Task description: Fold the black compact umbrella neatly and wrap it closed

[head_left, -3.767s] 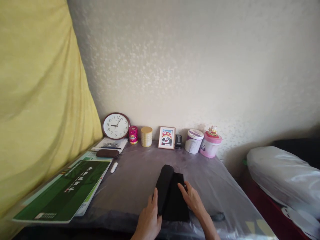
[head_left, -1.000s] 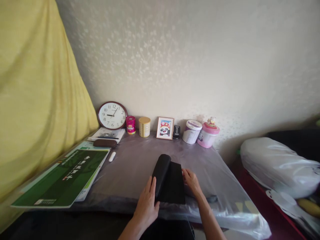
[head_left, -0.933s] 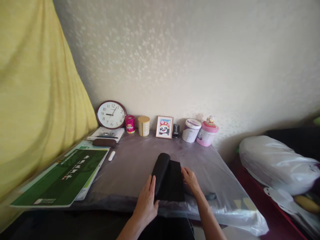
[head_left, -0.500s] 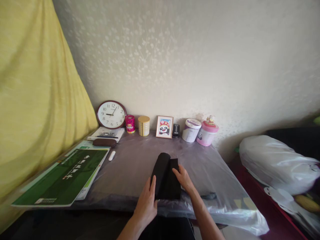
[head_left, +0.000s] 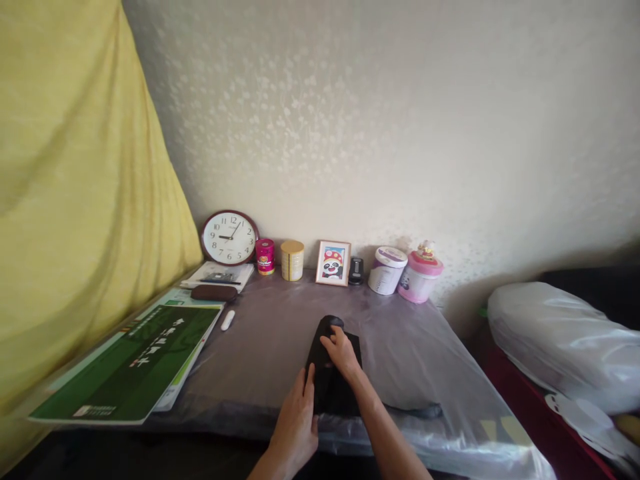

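Right grip (head_left: 340, 348) has moved from the loose flap (head_left: 355, 345) onto the black roll (head_left: 320, 381) beneath it, curled, whether pinching I cannot tell, while left grip (head_left: 299, 417), half closed, holds its side, seemingly against unrolling

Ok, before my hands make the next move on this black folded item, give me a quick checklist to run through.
1. Left hand against the left side of the black, elongated folded item: ok.
2. Right hand on top, toward the far end: ok.
3. Right hand's grip: cannot tell whether it pinches or only rests.
4. Unblocked view of the item: not ok, the right hand covers part of it.
5. Large green rectangular book and small white oblong piece apart from both hands: ok.
6. Item resting fully on the plastic-covered grey table: cannot tell, its underside is hidden.
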The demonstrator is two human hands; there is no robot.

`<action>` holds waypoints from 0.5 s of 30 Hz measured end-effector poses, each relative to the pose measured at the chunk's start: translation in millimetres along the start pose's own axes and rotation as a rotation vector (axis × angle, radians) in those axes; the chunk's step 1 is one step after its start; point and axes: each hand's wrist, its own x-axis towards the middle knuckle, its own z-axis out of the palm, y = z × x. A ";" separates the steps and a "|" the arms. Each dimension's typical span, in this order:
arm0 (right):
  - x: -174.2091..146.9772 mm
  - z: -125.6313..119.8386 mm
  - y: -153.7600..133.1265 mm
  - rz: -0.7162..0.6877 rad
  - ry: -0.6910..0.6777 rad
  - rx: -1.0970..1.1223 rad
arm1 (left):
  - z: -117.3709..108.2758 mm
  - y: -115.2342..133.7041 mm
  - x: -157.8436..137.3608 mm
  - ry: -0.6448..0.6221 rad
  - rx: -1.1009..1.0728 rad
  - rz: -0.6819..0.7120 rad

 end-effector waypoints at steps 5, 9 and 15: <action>-0.8 6.7 -0.4 0.016 -0.134 0.096 | 7.6 -5.5 1.5 0.026 -0.018 0.002; -4.5 6.0 -3.2 -0.036 -0.177 0.093 | 10.3 -8.9 0.0 0.155 -0.093 0.086; -16.7 2.9 -18.7 -0.227 -0.184 -0.111 | 1.8 -4.5 -3.0 0.160 -0.008 0.087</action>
